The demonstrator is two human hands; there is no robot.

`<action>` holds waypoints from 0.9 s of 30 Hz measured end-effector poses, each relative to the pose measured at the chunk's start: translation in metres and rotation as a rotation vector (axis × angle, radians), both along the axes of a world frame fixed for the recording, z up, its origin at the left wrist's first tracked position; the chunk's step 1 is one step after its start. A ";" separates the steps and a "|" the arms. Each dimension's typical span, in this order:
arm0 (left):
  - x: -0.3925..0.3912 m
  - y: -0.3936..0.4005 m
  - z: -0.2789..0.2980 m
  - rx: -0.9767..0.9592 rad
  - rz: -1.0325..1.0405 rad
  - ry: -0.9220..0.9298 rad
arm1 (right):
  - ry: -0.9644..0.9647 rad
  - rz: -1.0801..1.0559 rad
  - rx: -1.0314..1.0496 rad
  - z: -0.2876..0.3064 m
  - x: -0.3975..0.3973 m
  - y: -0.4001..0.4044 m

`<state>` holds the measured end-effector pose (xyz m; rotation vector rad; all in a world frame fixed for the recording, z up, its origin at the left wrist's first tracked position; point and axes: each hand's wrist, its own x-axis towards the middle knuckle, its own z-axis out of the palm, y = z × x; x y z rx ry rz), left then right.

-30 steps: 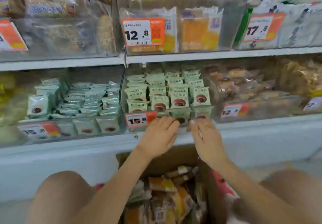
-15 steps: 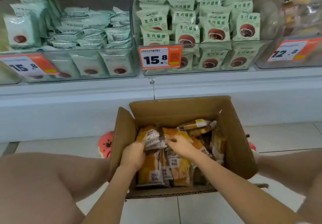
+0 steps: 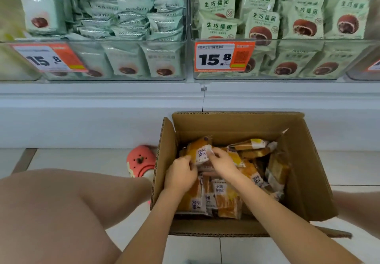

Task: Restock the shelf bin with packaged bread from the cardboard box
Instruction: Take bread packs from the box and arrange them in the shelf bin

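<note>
Shelf bins (image 3: 287, 62) stocked, cardboard box (image 3: 308, 181) holding bread packs (image 3: 227, 200)

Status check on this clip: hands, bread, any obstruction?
Left hand and right hand both gripping one orange bread pack, raised in the cardboard box. Shelf bin full of green packs. Nothing blocking.
</note>
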<state>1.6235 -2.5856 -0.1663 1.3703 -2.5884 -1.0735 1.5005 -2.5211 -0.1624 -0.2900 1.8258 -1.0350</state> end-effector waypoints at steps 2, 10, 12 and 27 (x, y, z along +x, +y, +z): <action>-0.002 0.002 0.006 0.068 0.100 0.034 | -0.073 -0.076 -0.105 0.013 -0.007 0.016; -0.027 0.003 0.055 1.380 0.509 0.633 | -0.157 -0.005 -0.365 0.072 -0.020 0.092; -0.032 0.009 0.066 1.374 0.464 0.747 | -0.061 0.072 -0.307 0.079 -0.021 0.102; -0.061 0.040 0.170 1.010 0.131 0.950 | 0.016 -0.116 -0.546 0.152 -0.030 0.126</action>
